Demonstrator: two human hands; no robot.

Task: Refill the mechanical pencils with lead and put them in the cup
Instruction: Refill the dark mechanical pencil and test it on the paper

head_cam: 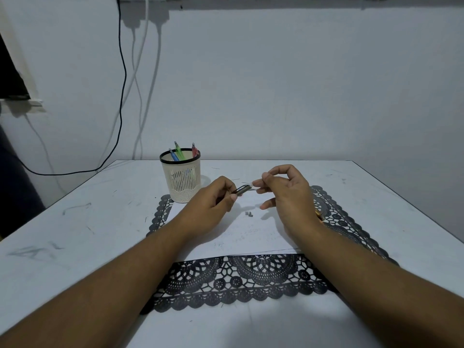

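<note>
My left hand [213, 202] grips a dark mechanical pencil [242, 190] above the white paper, its open end pointing right. My right hand [286, 194] pinches something small and thin at that end between thumb and forefinger; it looks like a lead [247, 183], too fine to be sure. A cream mesh cup [181, 182] with a black rim stands behind my left hand. It holds a blue pencil [173, 155], a green pencil [179, 150] and a red pencil [194, 150]. Two tiny grey pieces [248, 214] lie on the paper between my hands.
A white sheet of paper [241, 237] lies on a black lace mat [238, 282] on the white table [100, 222]. An orange object [319, 215] peeks out behind my right wrist. Loose thin leads lie on the table beyond my hands. Cables hang down the wall at the left.
</note>
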